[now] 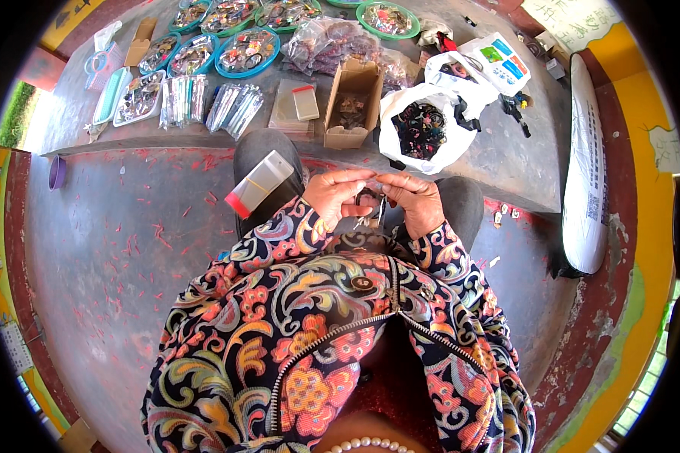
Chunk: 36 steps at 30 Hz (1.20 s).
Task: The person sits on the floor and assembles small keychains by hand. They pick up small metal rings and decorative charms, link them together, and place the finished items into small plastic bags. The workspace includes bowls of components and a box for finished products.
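Observation:
My left hand (337,195) and my right hand (415,200) meet above my lap, fingertips pinched close together. What they pinch is small and partly hidden by the fingers. Below the fingers hang thin, shiny bits (366,220), too small to name. On my left thigh lies a stack of clear plastic bags (261,183) with a red edge and a yellow band around it. Just beyond my right hand, a white plastic bag (440,161) gapes wide, full of dark and coloured small pieces. An open cardboard box (347,138) beside it contains small brownish pieces.
On the raised grey ledge stand several round baskets of small trinkets, including a blue one (221,63). Filled clear packets (234,108) lie in front of them. A long white sack (586,166) leans at the right. A purple container (57,173) sits at the left.

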### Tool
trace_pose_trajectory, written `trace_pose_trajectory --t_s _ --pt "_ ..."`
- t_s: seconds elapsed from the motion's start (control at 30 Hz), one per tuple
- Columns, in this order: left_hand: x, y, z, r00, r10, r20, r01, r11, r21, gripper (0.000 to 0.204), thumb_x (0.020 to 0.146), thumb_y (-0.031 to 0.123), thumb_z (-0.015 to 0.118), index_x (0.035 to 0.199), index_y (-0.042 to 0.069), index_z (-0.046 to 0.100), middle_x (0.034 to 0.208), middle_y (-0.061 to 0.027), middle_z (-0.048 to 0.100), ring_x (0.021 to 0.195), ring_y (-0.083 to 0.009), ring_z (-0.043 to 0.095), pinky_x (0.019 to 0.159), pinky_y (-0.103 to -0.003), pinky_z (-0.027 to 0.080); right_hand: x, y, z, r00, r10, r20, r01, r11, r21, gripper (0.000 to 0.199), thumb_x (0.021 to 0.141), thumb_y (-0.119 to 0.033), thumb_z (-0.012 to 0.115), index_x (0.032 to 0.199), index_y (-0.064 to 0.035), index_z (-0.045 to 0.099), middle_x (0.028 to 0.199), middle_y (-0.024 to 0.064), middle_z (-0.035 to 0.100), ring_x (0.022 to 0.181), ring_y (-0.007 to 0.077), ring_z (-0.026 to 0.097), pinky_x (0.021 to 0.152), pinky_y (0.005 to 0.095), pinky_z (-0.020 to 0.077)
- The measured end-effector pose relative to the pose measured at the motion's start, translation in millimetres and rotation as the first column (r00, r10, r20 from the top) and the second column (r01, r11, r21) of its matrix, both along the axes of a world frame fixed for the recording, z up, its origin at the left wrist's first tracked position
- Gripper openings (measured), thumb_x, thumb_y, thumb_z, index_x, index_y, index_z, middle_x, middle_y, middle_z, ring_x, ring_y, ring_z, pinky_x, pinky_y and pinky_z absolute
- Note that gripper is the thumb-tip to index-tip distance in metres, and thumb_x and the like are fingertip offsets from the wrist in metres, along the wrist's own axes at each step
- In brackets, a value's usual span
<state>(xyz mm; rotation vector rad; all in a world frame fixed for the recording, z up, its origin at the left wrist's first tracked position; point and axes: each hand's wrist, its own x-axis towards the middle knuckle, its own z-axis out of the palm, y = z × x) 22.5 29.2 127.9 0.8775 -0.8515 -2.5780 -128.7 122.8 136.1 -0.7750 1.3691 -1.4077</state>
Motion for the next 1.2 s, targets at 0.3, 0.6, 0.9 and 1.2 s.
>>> trace_pose_trajectory --t_s 0.3,0.6,0.9,1.2 --pt "-1 -2 -8 1.000 0.006 -0.003 -0.006 0.999 0.035 0.023 0.085 0.006 0.045 0.106 -0.001 0.051 0.089 -0.0104 0.059 0.076 -0.0245 0.062 0.060 -0.029 0.053 -2 1 -7 0.999 0.006 -0.052 -0.011 0.995 -0.099 0.019 0.073 0.008 0.054 0.081 -0.0046 0.067 0.076 0.0004 0.059 0.066 0.0082 0.051 0.060 0.0203 0.0410" --pt "2 -4 -6 0.991 -0.008 -0.136 0.017 0.998 0.065 0.027 0.084 0.009 0.047 0.109 -0.002 0.048 0.091 -0.0096 0.059 0.078 -0.0215 0.062 0.067 -0.029 0.052 -3 -2 -7 0.967 0.009 -0.255 -0.052 0.985 -0.163 0.021 0.071 0.011 0.054 0.077 -0.0052 0.066 0.077 0.0032 0.059 0.073 0.0108 0.055 0.067 0.0222 0.0437" --pt "-3 -2 -10 0.999 0.010 0.039 -0.010 1.000 0.001 0.016 0.083 0.011 0.054 0.094 -0.001 0.054 0.087 -0.0092 0.059 0.074 -0.0215 0.062 0.062 -0.026 0.053 -1 -3 -10 0.976 0.024 -0.217 -0.065 0.980 -0.186 0.021 0.070 0.012 0.054 0.078 -0.0041 0.066 0.077 0.0038 0.059 0.073 0.0114 0.055 0.068 0.0222 0.0440" --pt "-2 0 -12 0.999 0.017 0.045 -0.014 0.998 -0.066 0.017 0.084 0.010 0.053 0.096 -0.002 0.053 0.087 -0.0099 0.059 0.073 -0.0205 0.062 0.061 -0.026 0.053 -1 -1 -9 0.997 0.036 -0.065 -0.043 0.993 -0.114 0.019 0.073 0.010 0.053 0.080 -0.0036 0.066 0.079 0.0035 0.059 0.073 0.0105 0.053 0.067 0.0217 0.0426"
